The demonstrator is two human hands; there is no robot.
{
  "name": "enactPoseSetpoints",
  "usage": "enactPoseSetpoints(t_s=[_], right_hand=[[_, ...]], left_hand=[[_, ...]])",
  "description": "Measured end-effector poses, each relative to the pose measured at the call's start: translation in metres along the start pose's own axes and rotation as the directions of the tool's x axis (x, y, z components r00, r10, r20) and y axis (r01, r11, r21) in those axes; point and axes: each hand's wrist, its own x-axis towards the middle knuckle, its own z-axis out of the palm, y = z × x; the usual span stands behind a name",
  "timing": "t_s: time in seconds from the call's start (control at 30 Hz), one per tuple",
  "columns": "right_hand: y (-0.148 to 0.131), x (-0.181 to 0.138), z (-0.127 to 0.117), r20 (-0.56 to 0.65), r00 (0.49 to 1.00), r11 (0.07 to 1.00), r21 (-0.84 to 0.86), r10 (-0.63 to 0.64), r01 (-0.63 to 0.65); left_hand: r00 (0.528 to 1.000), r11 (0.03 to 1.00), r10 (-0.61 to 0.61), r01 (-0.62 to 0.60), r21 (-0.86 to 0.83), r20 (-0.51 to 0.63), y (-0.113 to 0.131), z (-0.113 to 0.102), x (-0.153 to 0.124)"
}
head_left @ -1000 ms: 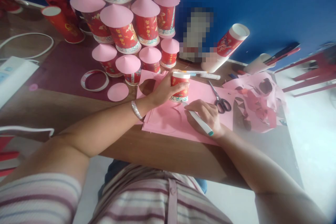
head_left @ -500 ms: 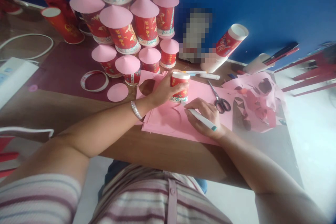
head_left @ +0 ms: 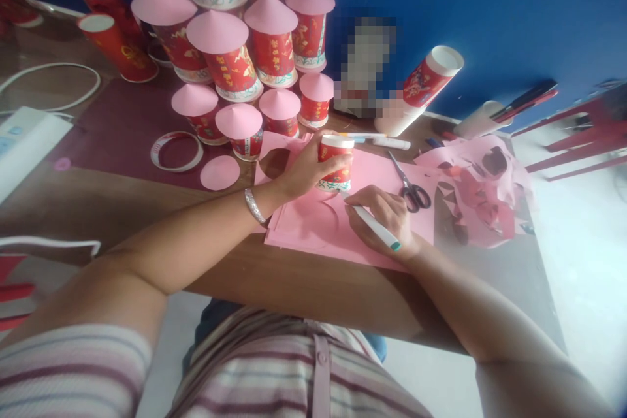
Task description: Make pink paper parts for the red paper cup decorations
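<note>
My left hand [head_left: 302, 168] is wrapped round a small red paper cup [head_left: 336, 163] that stands upside down on a pink paper sheet [head_left: 337, 222]. My right hand [head_left: 385, 217] pinches a white pen [head_left: 375, 227] with a green end, its tip on the paper right beside the cup's rim. A faint curved line shows on the sheet below the cup. A silver bracelet sits on my left wrist.
Several red cups with pink cone tops [head_left: 240, 59] are stacked at the back. A pink paper disc [head_left: 220, 172] and a cut rim ring [head_left: 176, 150] lie left. Scissors [head_left: 411, 186] lie right of the cup, beside a heap of pink scraps [head_left: 477, 186]. More pens [head_left: 382, 139] lie behind.
My right hand and pen have shifted only slightly beside the cup, the pen's end swinging a little. The left hand and cup stay where they were.
</note>
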Motion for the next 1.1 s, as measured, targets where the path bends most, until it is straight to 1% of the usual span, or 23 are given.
enactPoseSetpoints(t_s=[0.3, 0.57, 0.83, 1.1], right_hand=[[-0.0035, 0.0044, -0.0038, 0.018, 1.000, 0.999, -0.030, 0.020, -0.019], [-0.0010, 0.0018, -0.0028, -0.053, 0.998, 1.000, -0.007, -0.018, 0.018], [0.0014, -0.0005, 0.0002, -0.050, 0.999, 1.000, -0.024, -0.015, 0.013], [0.0011, -0.0012, 0.0024, -0.051, 0.999, 1.000, 0.022, -0.004, 0.005]], left_hand=[[1.000, 0.999, 0.023, -0.023, 0.036, -0.001, -0.0017, -0.0018, 0.0010], [1.000, 1.000, 0.008, -0.008, 0.002, 0.007, 0.0009, 0.0001, 0.0007], [1.000, 1.000, -0.007, 0.007, -0.004, -0.006, 0.0033, 0.0008, 0.0002], [1.000, 1.000, 0.006, -0.005, 0.025, -0.016, -0.0008, -0.0010, 0.0005]])
